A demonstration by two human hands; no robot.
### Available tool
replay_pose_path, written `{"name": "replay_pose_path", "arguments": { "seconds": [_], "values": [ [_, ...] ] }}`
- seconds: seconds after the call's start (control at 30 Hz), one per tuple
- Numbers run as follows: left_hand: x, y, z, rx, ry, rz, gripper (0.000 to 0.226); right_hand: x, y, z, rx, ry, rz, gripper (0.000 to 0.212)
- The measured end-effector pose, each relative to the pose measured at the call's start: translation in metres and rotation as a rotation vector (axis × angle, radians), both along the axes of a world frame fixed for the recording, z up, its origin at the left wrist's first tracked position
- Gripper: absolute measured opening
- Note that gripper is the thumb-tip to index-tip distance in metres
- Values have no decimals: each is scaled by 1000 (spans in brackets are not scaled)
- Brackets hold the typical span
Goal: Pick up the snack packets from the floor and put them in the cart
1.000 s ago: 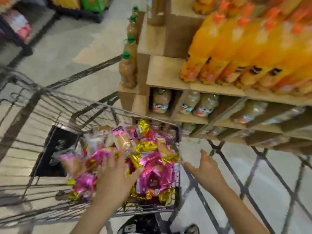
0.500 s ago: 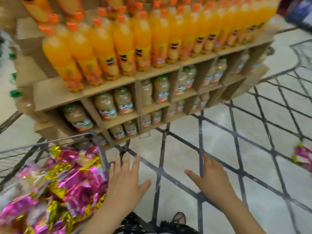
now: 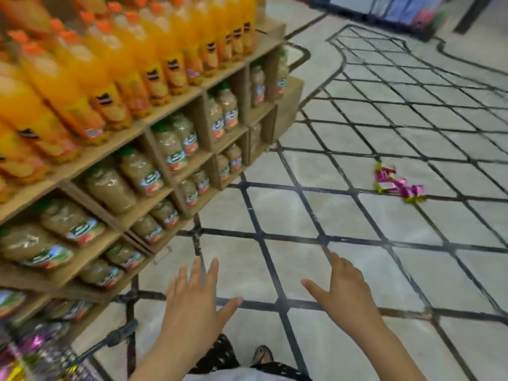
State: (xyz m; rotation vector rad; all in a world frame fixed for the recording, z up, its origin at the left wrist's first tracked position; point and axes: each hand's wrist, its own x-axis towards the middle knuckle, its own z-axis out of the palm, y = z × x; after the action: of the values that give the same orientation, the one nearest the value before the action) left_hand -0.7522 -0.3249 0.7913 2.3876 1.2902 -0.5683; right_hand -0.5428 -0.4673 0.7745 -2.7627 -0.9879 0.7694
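The left hand (image 3: 192, 301) and right hand (image 3: 346, 292) hovered empty over the tiled floor (image 3: 302, 210), fingers spread and straight. Well ahead and to the right of the right hand lay pink-and-gold snack packets (image 3: 398, 185). Below and left of the left hand showed the cart (image 3: 110, 339) corner, holding blurred foil packets (image 3: 30, 350). Shelves (image 3: 176, 103) of orange bottles (image 3: 115, 56) stood beyond the left hand.

Shop: shelves (image 3: 176, 101) w/ juice bottles (image 3: 110, 64), cart (image 3: 90, 350).
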Motion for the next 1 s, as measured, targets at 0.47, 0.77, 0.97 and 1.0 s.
{"name": "replay_pose_path", "arguments": {
  "seconds": [0.47,0.77,0.97,1.0],
  "values": [
    [141,126,-8,91,-67,-373,85,85,49,-2,-13,-58,-335,94],
    [230,203,-9,70,-94,-551,86,132,97,-2,-56,-57,-474,91],
    [311,209,-11,85,-82,-657,84,185,90,-7,-76,-68,-564,89],
    [327,205,-12,93,-75,-678,85,196,87,-9,-77,-63,-583,89]
  ]
}}
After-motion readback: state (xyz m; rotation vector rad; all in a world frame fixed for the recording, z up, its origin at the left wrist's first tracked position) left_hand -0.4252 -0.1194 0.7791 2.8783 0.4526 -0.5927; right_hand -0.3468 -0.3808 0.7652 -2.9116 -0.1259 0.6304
